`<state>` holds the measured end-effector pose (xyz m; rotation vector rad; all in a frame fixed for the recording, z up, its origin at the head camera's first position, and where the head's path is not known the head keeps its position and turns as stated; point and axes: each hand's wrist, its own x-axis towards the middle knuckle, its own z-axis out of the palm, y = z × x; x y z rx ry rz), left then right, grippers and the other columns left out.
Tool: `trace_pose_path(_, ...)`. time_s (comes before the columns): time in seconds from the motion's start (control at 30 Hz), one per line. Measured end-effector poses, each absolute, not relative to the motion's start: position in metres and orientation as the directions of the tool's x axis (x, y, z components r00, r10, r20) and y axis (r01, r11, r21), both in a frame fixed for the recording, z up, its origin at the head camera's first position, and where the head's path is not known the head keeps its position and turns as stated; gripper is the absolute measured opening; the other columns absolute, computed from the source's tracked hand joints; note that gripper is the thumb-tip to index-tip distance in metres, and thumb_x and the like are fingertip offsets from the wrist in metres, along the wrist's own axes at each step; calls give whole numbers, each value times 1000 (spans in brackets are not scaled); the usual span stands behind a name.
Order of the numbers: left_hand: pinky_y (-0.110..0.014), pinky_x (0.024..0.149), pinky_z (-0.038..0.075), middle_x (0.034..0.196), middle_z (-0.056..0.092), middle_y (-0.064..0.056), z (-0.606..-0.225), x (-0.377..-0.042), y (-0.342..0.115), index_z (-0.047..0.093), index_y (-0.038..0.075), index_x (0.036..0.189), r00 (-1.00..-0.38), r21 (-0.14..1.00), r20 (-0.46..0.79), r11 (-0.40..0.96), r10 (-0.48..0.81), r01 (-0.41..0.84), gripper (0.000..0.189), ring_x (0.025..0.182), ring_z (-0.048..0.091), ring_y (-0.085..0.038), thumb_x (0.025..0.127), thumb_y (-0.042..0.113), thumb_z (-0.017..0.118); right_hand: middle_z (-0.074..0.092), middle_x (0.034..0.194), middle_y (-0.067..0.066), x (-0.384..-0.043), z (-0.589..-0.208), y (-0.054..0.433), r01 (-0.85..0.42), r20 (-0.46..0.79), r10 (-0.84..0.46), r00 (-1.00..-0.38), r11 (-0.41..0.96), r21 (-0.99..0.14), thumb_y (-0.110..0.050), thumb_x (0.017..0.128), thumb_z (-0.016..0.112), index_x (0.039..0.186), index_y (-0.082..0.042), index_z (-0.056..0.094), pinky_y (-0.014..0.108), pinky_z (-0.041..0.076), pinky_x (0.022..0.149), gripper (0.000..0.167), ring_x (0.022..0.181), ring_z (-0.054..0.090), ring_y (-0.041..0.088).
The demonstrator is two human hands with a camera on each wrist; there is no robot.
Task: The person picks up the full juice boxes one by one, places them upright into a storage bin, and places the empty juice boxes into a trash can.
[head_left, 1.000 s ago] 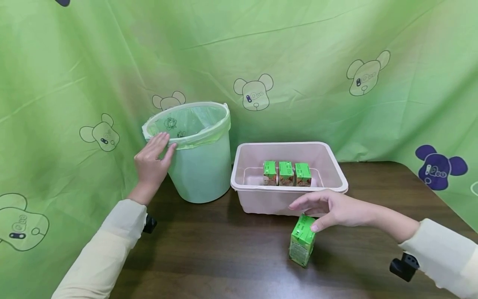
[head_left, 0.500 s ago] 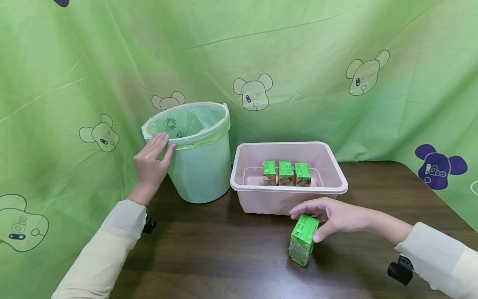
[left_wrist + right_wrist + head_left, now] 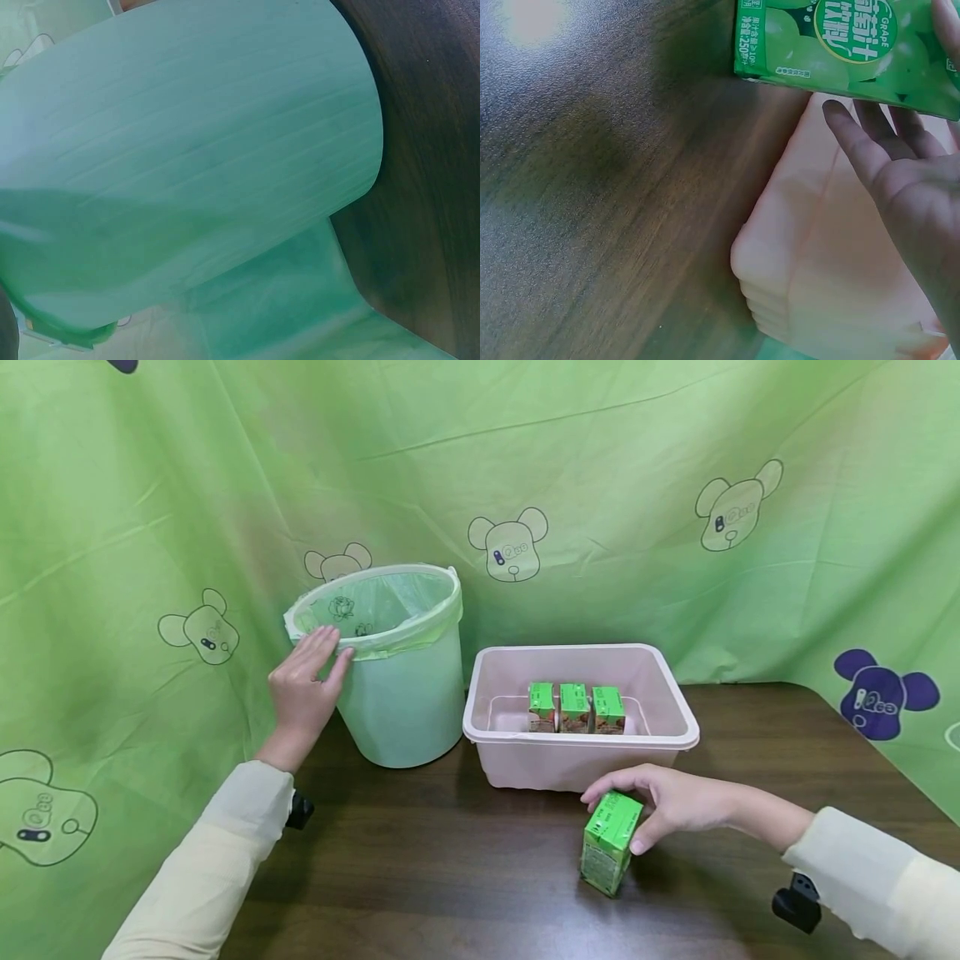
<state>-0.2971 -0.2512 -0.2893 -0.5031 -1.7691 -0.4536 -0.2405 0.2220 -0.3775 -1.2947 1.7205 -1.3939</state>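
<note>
My right hand [image 3: 678, 802] curls around the upper part of a green grape juice carton [image 3: 609, 845] standing on the table, thumb at its right side, fingers at the far side. In the right wrist view the thumb [image 3: 946, 26] overlaps the carton's printed face, several fingers [image 3: 870, 120] pass behind it and the little fingertip shows below its edge. My left hand [image 3: 303, 685] rests with fairly straight fingers on the near rim of a pale green bin [image 3: 405, 710]. The left wrist view shows mostly the bin's side [image 3: 195, 150].
Right of the bin stands a pale pink plastic tub [image 3: 570, 766], close behind the right hand. Three green-topped cartons [image 3: 574, 706] stand inside it in a row. A translucent bag lines the bin. Green printed cloth [image 3: 600, 443] hangs behind the dark wooden table [image 3: 450, 893].
My right hand has come down and slightly nearer, its fingers settling around the carton's upper part. The carton, the tub and my left hand have stayed where they were.
</note>
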Motion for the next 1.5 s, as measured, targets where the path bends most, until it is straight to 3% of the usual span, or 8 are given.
trace_pose_path(0.17, -39, 98, 48, 111, 67, -18, -289, -298, -251, 71, -1, 108, -222, 42, 970, 831, 100, 555, 28, 104, 65, -34, 86, 15, 74, 62, 117, 18, -241, -379, 221, -297, 141, -921, -362, -29, -954, 15, 77, 69, 131, 3, 51, 32, 54, 86, 58, 101, 63, 18)
trace_pose_path(0.37, -40, 98, 48, 111, 66, -18, -290, -298, -252, 71, -1, 107, -219, 44, 971, 828, 96, 558, 27, 105, 65, -34, 86, 15, 74, 66, 109, 15, -241, -380, 221, -279, 128, -915, -382, -18, -960, 15, 79, 69, 126, 9, 50, 32, 56, 82, 52, 97, 64, 16)
trace_pose_path(0.53, -40, 98, 48, 112, 66, -17, -290, -298, -252, 72, -1, 107, -221, 46, 971, 828, 95, 558, 27, 105, 65, -33, 86, 15, 74, 66, 110, 15, -242, -379, 221, -265, 133, -911, -389, -28, -964, 15, 80, 68, 126, 12, 48, 35, 56, 81, 50, 97, 65, 17)
trace_pose_path(0.83, -39, 98, 47, 111, 67, -17, -291, -298, -252, 72, -1, 108, -220, 48, 971, 828, 92, 558, 27, 104, 65, -33, 85, 14, 74, 67, 108, 15, -235, -372, 219, -325, 134, -892, -432, 15, -946, 11, 80, 71, 126, 4, 52, 35, 57, 79, 50, 94, 65, 17)
trace_pose_path(1.17, -40, 98, 48, 111, 67, -17, -291, -297, -253, 72, -1, 108, -217, 42, 972, 831, 96, 555, 28, 104, 65, -34, 85, 15, 75, 64, 112, 17, -229, -356, 208, -348, 189, -882, -431, -30, -937, 12, 81, 69, 128, 4, 52, 38, 57, 79, 51, 95, 65, 22)
trace_pose_path(1.5, -40, 98, 48, 109, 67, -19, -291, -298, -253, 72, -1, 108, -211, 41, 973, 826, 96, 562, 27, 104, 66, -34, 85, 14, 75, 62, 116, 15, -221, -338, 199, -400, 260, -809, -527, -34, -916, 11, 82, 69, 129, 0, 53, 35, 57, 80, 51, 98, 63, 21)
